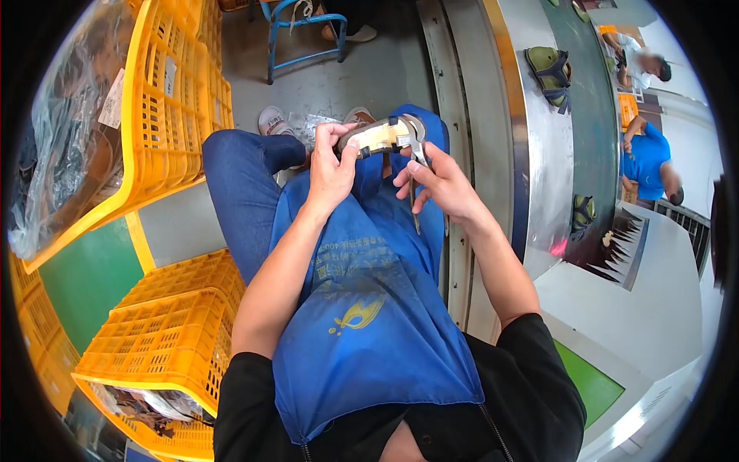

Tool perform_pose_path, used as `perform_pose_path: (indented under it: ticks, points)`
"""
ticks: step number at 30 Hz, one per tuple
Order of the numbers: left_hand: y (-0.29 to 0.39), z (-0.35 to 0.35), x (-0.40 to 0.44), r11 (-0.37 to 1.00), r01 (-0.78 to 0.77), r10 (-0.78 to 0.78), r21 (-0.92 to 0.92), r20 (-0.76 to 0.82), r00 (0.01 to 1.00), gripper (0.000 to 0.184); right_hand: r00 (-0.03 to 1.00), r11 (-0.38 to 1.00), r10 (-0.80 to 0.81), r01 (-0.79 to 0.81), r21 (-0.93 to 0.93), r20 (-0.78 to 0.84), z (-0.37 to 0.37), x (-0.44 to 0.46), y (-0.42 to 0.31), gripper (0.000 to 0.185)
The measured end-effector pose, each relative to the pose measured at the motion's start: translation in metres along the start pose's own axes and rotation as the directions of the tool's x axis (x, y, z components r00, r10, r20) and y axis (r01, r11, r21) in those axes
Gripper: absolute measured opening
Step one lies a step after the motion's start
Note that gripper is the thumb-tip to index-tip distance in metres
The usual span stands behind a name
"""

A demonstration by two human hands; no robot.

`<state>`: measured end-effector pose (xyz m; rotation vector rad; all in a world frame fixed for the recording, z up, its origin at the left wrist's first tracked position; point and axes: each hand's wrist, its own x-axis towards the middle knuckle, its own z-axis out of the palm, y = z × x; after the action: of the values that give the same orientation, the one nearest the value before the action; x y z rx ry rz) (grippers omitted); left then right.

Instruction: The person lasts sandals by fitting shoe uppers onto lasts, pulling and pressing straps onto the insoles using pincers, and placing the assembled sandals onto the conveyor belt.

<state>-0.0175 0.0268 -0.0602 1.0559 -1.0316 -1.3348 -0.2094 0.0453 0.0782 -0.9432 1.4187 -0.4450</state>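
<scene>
Over my lap lies a shoe piece (377, 138), dark at the rim with a pale yellowish underside facing me and dark tabs along its edges. Its left end is gripped between the thumb and fingers of my left hand (331, 179). My right hand (446, 185) is closed around the handles of metal pincers (416, 151). The jaws of the pincers are at the right end of the shoe piece; whether they bite its edge, I cannot tell. Below both hands spreads a blue apron (346, 269) with yellow print.
Yellow crates (173, 100) stand at the left, with plastic-wrapped goods (73, 138) inside. Another yellow crate (158, 350) is at lower left. Green strap sandals (548, 75) sit along the belt line (591, 138) at right. Two people (647, 158) are beyond it. A blue stool (304, 31) stands ahead.
</scene>
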Motion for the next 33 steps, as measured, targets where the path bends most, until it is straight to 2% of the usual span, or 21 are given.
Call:
perform_pose_path:
  ticks: [1,5,7,16,22,30,33]
  points:
    - [-0.001,0.001,-0.001,0.999,-0.008,0.007,-0.054,-0.012,1.000,0.026,1.000,1.000,0.007,-0.007,-0.002,0.011,0.002,0.001,-0.002,0.031]
    - [-0.008,0.000,0.002,0.995,-0.064,0.061,-0.080,-0.042,0.997,0.027,0.999,1.000,0.013,-0.012,-0.025,0.030,0.006,0.003,-0.007,0.030]
    - [-0.008,0.003,0.002,0.987,-0.025,0.016,-0.159,-0.063,0.998,0.028,0.999,0.999,0.017,-0.016,-0.038,0.035,0.009,0.003,-0.010,0.030]
    - [-0.010,0.007,0.000,0.965,0.000,-0.026,-0.264,-0.096,0.995,0.029,0.985,0.984,0.092,-0.068,-0.163,0.144,0.013,0.012,-0.027,0.030]
    - [-0.013,0.007,0.002,0.970,-0.076,0.053,-0.233,-0.102,0.993,0.030,0.964,0.973,0.175,-0.139,-0.185,0.199,0.011,0.016,-0.034,0.033]
    - [-0.005,0.003,0.005,0.973,-0.069,0.057,-0.222,-0.061,0.997,0.031,0.937,0.964,0.247,-0.212,-0.160,0.247,0.007,0.033,-0.045,0.034]
    - [-0.004,-0.001,0.008,0.977,-0.072,0.069,-0.203,-0.026,0.997,0.030,0.925,0.934,0.297,-0.229,-0.275,0.236,0.002,0.038,-0.051,0.031]
